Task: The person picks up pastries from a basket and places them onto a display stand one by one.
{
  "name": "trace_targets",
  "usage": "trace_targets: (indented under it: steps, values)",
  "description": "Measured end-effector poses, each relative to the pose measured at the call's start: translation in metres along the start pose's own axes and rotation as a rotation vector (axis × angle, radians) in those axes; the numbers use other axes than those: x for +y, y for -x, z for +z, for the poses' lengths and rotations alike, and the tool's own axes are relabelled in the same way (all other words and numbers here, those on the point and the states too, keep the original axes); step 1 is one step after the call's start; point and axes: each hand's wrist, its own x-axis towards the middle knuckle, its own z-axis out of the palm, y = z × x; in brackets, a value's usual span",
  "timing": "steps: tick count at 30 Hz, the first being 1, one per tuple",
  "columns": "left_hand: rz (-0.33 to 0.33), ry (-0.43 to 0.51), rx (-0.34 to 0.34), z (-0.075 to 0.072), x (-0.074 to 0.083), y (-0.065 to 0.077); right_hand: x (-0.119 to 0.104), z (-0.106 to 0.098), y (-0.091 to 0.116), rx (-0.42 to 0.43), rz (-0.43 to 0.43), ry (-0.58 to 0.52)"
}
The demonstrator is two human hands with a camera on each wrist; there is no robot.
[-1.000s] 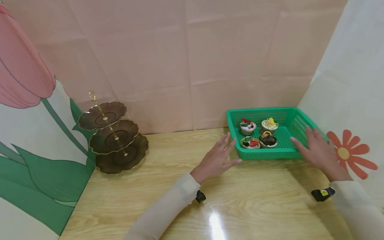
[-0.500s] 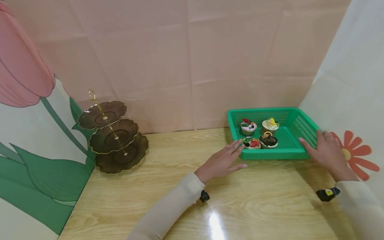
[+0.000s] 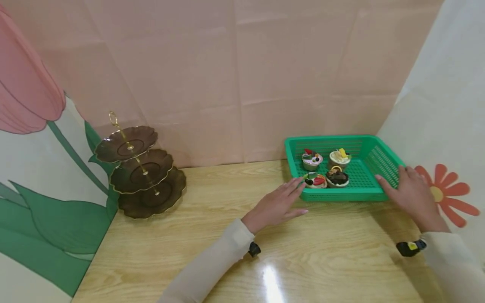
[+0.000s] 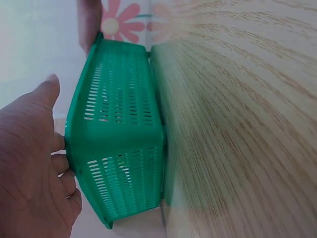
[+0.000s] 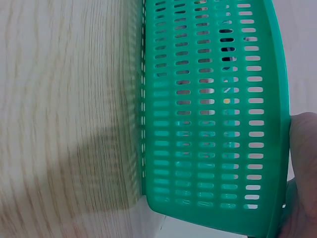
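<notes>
A green slatted plastic basket (image 3: 345, 195) sits on the table at the right, seen close up in both wrist views. Four-finger tips of my left hand (image 3: 273, 206) rest at its front left corner, the thumb apart from it. At the front right corner lies my right hand (image 3: 413, 195), fingers over the side rim and thumb at the front rim. Inside are several small cupcakes: a pink-topped cupcake (image 3: 312, 159), a cream cupcake (image 3: 339, 157) with a yellow piece, a red-fruit cupcake (image 3: 315, 181) and a chocolate cupcake (image 3: 337, 177).
A three-tier brown cake stand (image 3: 151, 204) with gold edges and a gold ring handle stands at the left. The wood-grain table (image 3: 219, 189) ends at a pink backdrop (image 3: 189, 84). A white wall with a red flower (image 3: 437, 194) borders the right side.
My left hand has come in from the left and lowered to the basket's corner. My right hand has moved right onto its corner. The basket keeps its place.
</notes>
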Motion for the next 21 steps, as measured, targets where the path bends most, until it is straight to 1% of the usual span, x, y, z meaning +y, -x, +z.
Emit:
trace_targets:
  steps: [6,10,15,21]
  values:
    - [-0.012,0.004,-0.004,-0.003,-0.001,0.015,-0.010,0.005,0.011,0.028,-0.024,0.026]
    - [-0.006,0.016,0.001,-0.008,-0.003,0.026,-0.020,0.006,0.016,0.034,-0.035,0.037]
    - [-0.014,0.043,0.003,-0.011,-0.003,0.043,-0.034,0.007,0.024,0.036,-0.061,0.027]
    - [-0.025,0.056,-0.002,-0.018,-0.001,0.064,-0.054,0.007,0.033,0.033,-0.080,0.054]
